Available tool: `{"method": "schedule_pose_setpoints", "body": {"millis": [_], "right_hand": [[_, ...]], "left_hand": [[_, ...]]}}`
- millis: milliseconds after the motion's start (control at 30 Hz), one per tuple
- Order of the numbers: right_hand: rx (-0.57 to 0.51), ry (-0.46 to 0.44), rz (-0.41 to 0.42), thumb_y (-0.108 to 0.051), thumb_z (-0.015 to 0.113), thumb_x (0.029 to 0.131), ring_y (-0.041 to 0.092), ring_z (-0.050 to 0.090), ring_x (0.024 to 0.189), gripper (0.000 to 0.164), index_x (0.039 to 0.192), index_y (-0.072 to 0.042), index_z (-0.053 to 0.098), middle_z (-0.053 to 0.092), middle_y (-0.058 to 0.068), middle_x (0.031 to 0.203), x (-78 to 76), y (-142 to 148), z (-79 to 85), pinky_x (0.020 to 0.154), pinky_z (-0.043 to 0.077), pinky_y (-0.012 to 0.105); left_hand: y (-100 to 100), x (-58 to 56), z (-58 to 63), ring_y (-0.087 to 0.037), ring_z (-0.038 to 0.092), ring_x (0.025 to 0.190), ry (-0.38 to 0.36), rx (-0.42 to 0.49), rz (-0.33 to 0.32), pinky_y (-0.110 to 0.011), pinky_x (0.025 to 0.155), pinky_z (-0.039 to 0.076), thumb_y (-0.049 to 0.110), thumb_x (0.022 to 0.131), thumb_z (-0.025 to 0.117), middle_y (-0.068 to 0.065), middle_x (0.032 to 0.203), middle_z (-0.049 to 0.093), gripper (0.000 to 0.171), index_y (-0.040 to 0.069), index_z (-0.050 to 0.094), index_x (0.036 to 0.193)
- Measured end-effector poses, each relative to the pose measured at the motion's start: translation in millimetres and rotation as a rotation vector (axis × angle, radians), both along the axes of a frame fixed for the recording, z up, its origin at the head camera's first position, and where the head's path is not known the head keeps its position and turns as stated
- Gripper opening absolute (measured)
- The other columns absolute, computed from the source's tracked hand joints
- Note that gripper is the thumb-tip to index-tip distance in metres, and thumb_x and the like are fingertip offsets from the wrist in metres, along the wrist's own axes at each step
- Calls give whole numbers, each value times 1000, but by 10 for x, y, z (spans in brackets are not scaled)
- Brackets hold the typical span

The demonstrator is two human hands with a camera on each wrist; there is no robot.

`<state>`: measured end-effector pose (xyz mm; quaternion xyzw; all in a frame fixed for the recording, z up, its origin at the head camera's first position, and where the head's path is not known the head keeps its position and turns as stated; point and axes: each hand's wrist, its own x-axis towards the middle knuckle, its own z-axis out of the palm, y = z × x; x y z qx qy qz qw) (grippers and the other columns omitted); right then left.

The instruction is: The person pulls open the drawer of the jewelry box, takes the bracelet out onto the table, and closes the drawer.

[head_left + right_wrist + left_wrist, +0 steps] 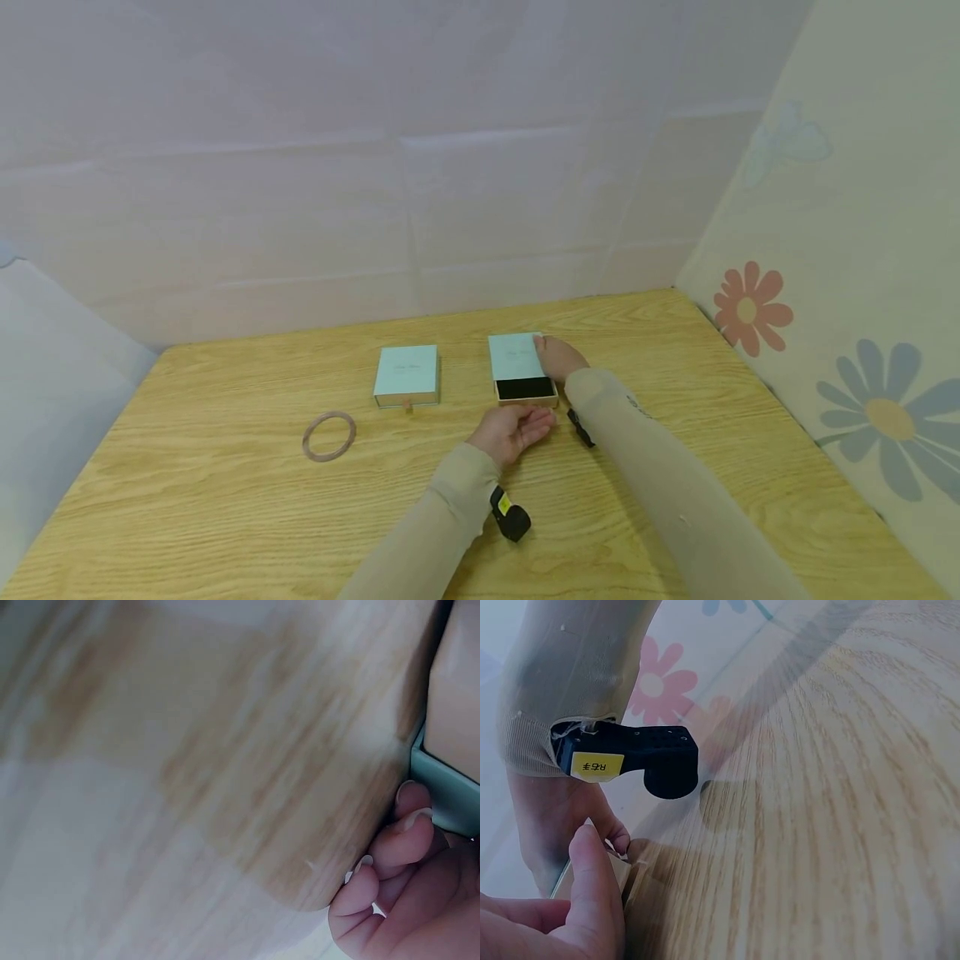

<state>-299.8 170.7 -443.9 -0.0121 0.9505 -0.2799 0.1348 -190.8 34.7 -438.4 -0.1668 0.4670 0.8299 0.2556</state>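
A pale blue drawer-style gift box point(516, 354) lies on the table with its drawer point(527, 402) partly slid out toward me, showing a black inside. My right hand point(561, 358) holds the box's right side; the right wrist view shows those fingers point(416, 840) curled against the blue-green edge. Just in front of the drawer is my left hand point(513, 432), its fingers extended along the drawer's front. In the left wrist view the left hand's finger point(592, 885) lies close to the drawer front; whether it touches cannot be told.
A second pale blue box point(407, 372), shut, with a small tab at its front, stands to the left. Nearer, a pinkish bangle-like ring point(328, 436) lies flat on the wooden table point(225, 500). Cloth walls point(300, 208) border the table's back and sides.
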Motion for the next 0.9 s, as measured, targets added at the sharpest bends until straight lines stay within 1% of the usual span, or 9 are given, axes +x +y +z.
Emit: {"method": "schedule_pose_setpoints", "body": {"millis": [300, 533, 700, 900], "right_hand": [[-12, -9, -6, -32, 15, 108, 42, 33, 136, 58, 145, 9, 33, 36, 26, 148, 17, -8, 40, 113, 26, 50], [-10, -3, -4, -33, 15, 108, 41, 32, 137, 59, 146, 9, 33, 36, 25, 149, -10, 8, -21, 113, 25, 50], [-19, -18, -8, -35, 14, 108, 40, 30, 139, 60, 147, 8, 31, 34, 24, 150, -4, 2, -29, 114, 23, 50], [-40, -52, -17, -34, 14, 108, 40, 28, 139, 60, 148, 7, 30, 33, 24, 151, 11, -1, 32, 115, 22, 50]], "left_hand": [[-7, -19, 6, -15, 67, 77, -1, 2, 4, -27, 83, 55, -1, 103, 40, -13, 89, 63, 29, -18, 49, 125], [5, -42, 8, -14, 66, 78, -17, 13, 8, -22, 76, 55, 0, 103, 40, -13, 90, 62, 30, -17, 50, 125], [8, -46, 1, -16, 66, 79, -23, 1, 20, -24, 77, 55, 0, 103, 41, -14, 91, 63, 29, -17, 52, 124], [26, -55, 8, -17, 67, 79, -16, -23, 29, -27, 79, 56, -1, 102, 43, -15, 91, 64, 28, -16, 53, 123]]}}
